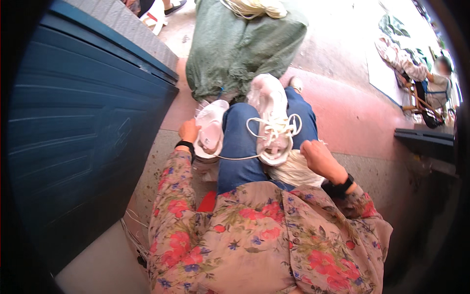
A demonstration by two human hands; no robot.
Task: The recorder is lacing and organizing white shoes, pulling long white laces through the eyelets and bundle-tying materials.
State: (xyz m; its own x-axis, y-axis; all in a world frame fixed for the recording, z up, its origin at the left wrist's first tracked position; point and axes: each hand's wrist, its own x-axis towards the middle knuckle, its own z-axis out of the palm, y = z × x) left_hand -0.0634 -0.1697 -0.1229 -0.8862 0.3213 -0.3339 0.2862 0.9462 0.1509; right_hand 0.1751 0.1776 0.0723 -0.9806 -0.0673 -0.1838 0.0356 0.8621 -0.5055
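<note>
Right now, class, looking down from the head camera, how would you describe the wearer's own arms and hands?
Both the left hand and the right hand are ungloved. Each wrist wears a black band: the left band and right band. The left sleeve and right sleeve are tan, printed with red flowers, smaller blue blooms and green leaves.

Left hand (188,131) at outer edge of pale sneaker (210,125). Laced white sneaker (270,105) on blue jeans (240,134), lace loops spread. Right hand (320,159) curled near cream lace bundle (295,170), grip unclear. Green sack (245,49) ahead, blue panelled door (83,127) left, seated person (437,90) far right.
</note>
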